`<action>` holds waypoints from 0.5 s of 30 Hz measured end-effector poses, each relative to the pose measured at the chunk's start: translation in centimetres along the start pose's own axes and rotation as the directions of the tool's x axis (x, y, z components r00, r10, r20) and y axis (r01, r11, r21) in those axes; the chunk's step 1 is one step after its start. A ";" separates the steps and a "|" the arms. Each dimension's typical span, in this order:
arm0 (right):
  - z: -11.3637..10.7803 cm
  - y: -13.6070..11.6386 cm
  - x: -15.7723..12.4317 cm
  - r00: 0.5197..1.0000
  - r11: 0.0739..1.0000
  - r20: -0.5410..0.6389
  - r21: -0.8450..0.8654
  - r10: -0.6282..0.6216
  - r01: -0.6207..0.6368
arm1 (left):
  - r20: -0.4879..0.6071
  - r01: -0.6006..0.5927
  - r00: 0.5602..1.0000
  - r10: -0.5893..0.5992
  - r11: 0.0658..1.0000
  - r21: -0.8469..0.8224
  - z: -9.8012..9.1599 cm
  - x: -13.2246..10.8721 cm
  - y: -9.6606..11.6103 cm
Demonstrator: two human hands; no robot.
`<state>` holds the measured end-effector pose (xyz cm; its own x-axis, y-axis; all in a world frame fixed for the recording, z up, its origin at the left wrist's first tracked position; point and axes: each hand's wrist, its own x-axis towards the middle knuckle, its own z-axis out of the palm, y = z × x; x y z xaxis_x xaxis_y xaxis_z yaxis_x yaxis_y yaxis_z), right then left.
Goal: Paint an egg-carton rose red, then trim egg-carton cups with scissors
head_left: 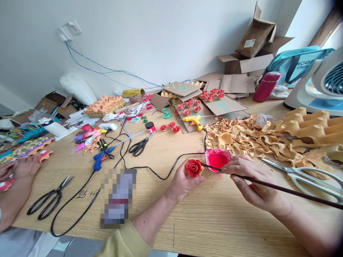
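Observation:
Between the fingers of my left hand (182,182) is a red paper rose (194,167), its petals facing up toward me. My right hand (254,182) grips a long dark paintbrush (278,188) whose tip reaches the right side of the rose; whether the bristles touch it is hard to tell. Just behind both hands stands a small tub of red paint (218,159), and the brush passes across its front edge. Several painted red roses (175,129) lie farther back on the table.
A yellow glue gun (195,122), cardboard sheets and egg-carton scraps (233,139) lie behind. Pale-handled scissors (308,176) are at right. Left are black scissors (50,198), a blue glue gun (99,159), cables and a blurred-out object (119,198). Another person's hand (24,169) rests far left.

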<state>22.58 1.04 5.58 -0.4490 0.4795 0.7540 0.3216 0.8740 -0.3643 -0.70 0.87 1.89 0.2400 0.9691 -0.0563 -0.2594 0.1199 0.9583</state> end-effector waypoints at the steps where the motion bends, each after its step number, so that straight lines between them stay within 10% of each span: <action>1: 0.0 0.1 -0.1 1.000 1.000 0.006 0.007 0.014 -0.014 | -0.014 -0.001 1.000 0.002 1.000 0.012 0.0 0.1 -0.1; 15: 0.3 0.1 -0.3 0.998 0.998 0.009 -0.020 0.063 -0.062 | 0.016 -0.050 0.999 0.048 0.984 0.171 -0.2 0.3 -0.7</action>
<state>22.54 1.03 5.15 -0.4352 0.5339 0.7249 0.3657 0.8406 -0.3995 -0.64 1.10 1.13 0.2420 0.9703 -0.0059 -0.1070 0.0328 0.9937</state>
